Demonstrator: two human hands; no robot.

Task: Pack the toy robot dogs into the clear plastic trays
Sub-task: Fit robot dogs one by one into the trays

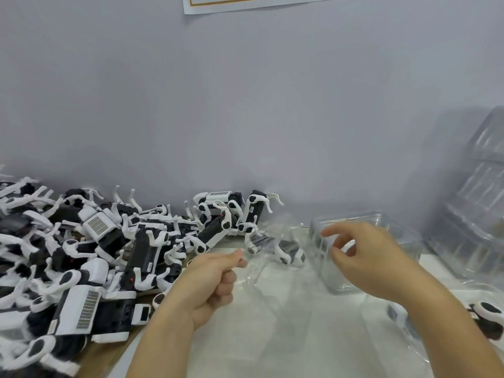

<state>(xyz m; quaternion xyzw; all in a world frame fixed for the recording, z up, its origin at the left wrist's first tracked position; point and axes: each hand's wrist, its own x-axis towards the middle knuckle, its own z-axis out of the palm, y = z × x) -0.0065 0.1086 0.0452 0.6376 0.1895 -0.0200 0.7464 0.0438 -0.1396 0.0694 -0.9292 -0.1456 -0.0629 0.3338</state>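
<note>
Wall poster (261, 2) too cropped to read; my left hand (215, 279) pinches a clear tray (261, 257), right hand (365, 257) loose-open, holding nothing.

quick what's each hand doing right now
left hand: pinches the edge of a clear tray
right hand: open, fingers loosely curled, holding nothing

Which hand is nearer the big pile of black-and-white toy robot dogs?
Left. The left hand sits right beside the pile of black-and-white toy robot dogs; the right hand is farther away, over the clear plastic tray.
</note>
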